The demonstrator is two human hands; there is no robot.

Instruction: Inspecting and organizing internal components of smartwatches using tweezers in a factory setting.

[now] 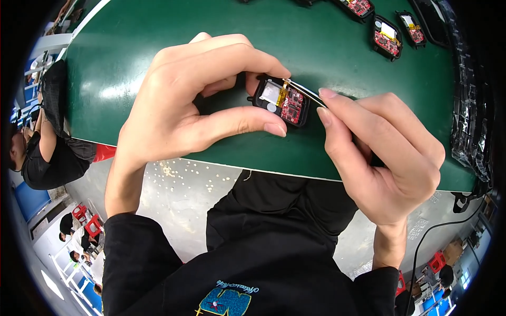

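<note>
Between the thumb and fingers of my left hand [182, 97] sits a small black device case [304, 117], open at the top. Inside it lie a silver-white battery [271, 92], a red circuit board [293, 104] and yellow tape [283, 95] between them. My right hand [387, 150] pinches a pair of thin metal tweezers [311, 95] between thumb and forefinger. The tips of the tweezers reach the upper edge of the case, at the yellow strip beside my left fingertip. Whether they grip anything there is too small to tell.
Similar open cases [387, 37] with red boards lie at the table's far right, beside a black tray [429, 21]. Plastic-wrapped black items [466, 100] line the right edge of the green table [221, 150]. Another person [47, 147] sits at the left.
</note>
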